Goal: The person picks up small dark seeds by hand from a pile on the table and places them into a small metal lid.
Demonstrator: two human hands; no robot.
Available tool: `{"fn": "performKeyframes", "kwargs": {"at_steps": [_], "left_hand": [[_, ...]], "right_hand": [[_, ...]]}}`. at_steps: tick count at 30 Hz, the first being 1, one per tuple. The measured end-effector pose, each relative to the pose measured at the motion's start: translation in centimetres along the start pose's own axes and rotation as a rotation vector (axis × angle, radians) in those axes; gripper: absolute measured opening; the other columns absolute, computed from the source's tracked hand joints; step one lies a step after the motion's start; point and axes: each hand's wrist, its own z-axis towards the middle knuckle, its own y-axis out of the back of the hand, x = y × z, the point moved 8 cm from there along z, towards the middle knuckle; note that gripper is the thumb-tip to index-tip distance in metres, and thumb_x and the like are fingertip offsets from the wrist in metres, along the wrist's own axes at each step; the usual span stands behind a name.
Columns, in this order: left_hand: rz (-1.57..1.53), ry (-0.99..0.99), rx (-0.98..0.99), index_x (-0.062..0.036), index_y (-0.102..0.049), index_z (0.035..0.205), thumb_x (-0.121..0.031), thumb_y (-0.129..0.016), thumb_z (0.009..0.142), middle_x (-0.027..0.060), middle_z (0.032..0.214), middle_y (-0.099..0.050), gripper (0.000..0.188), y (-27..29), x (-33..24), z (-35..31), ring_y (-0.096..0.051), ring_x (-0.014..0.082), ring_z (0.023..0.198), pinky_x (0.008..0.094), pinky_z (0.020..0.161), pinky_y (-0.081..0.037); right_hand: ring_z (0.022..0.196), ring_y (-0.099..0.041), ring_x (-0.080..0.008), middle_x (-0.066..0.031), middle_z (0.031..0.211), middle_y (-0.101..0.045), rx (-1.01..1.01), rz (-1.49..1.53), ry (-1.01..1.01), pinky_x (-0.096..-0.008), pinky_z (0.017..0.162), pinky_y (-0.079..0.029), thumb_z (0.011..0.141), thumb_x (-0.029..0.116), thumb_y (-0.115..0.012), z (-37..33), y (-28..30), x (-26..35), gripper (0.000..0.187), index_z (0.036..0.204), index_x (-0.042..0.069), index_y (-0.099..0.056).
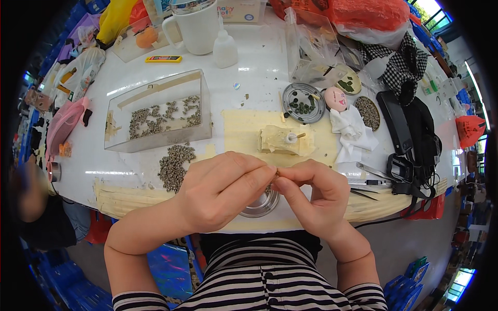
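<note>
My left hand (220, 189) and my right hand (317, 197) meet at the fingertips above the table's near edge. Both are closed in a pinch around something tiny and brownish, too small to name. Below them, partly hidden by the fingers, sits a round metal dish (263, 208). Left of my left hand lies a loose pile of small grey metal pieces (176, 163). Just beyond the fingertips stands a tape-covered block (275, 141) with a white nozzle-like tip and a short brown stick on it.
A clear plastic box (155, 144) holds more grey pieces. Rightward are a round dish (287, 115) of dark green pieces, crumpled tissue (355, 132), tweezers (371, 170) and a black bag (420, 127). At the back stand a white mug (199, 31) and a squeeze bottle (225, 51).
</note>
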Motion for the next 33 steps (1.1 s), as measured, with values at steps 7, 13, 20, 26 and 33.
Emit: {"fn": "performKeyframes", "kwargs": {"at_steps": [7,13,20,26,33], "left_hand": [[0.197,-0.028,0.063,0.0063,-0.067,0.096,-0.004,-0.074,0.064,0.0125,0.087,-0.064,0.034,-0.9,0.0,-0.5,-0.066,0.0237,0.071,0.0302,0.056,-0.054],[0.178,-0.005,0.024,0.0036,-0.069,0.092,0.003,-0.079,0.062,0.0107,0.083,-0.065,0.032,-0.6,-0.1,-0.3,-0.065,0.0221,0.066,0.0293,0.053,-0.052],[0.031,-0.016,-0.013,0.0018,-0.071,0.092,0.002,-0.080,0.064,0.0088,0.083,-0.067,0.029,-0.2,-0.2,0.1,-0.065,0.0203,0.066,0.0284,0.053,-0.051],[-0.129,0.065,0.036,-0.0006,-0.072,0.094,0.004,-0.080,0.069,0.0092,0.084,-0.068,0.026,-0.1,0.5,0.4,-0.066,0.0203,0.067,0.0281,0.055,-0.052],[-0.451,0.225,0.027,-0.0025,-0.074,0.096,0.004,-0.079,0.076,0.0094,0.086,-0.070,0.021,-0.3,1.7,0.3,-0.067,0.0186,0.072,0.0263,0.059,-0.053]], "right_hand": [[0.058,-0.063,-0.0207,-0.0122,0.076,-0.067,-0.029,-0.448,0.326,-0.0286,0.051,-0.049,0.080,-0.006,-0.074,0.1,-1.1,2.3,0.023,0.102,-0.002,-0.072],[0.060,-0.064,-0.0154,-0.0102,0.079,-0.069,-0.036,-0.358,0.273,-0.0260,0.052,-0.050,0.083,-0.003,-0.074,0.3,-0.9,2.1,0.019,0.102,-0.003,-0.071],[0.070,-0.066,-0.0078,-0.0059,0.084,-0.071,0.031,0.069,-0.127,-0.0211,0.061,-0.052,0.088,0.001,-0.072,0.2,-0.3,-0.7,0.010,0.097,-0.004,-0.070],[0.075,-0.067,-0.0078,-0.0053,0.084,-0.071,0.111,0.323,-0.372,-0.0218,0.065,-0.053,0.093,0.004,-0.068,-0.3,-0.5,-1.7,0.009,0.099,-0.002,-0.067],[0.077,-0.069,-0.0111,-0.0065,0.085,-0.071,0.236,0.602,-0.485,-0.0242,0.067,-0.055,0.097,0.011,-0.065,-0.4,-1.1,-2.1,0.013,0.102,-0.001,-0.065]]}}
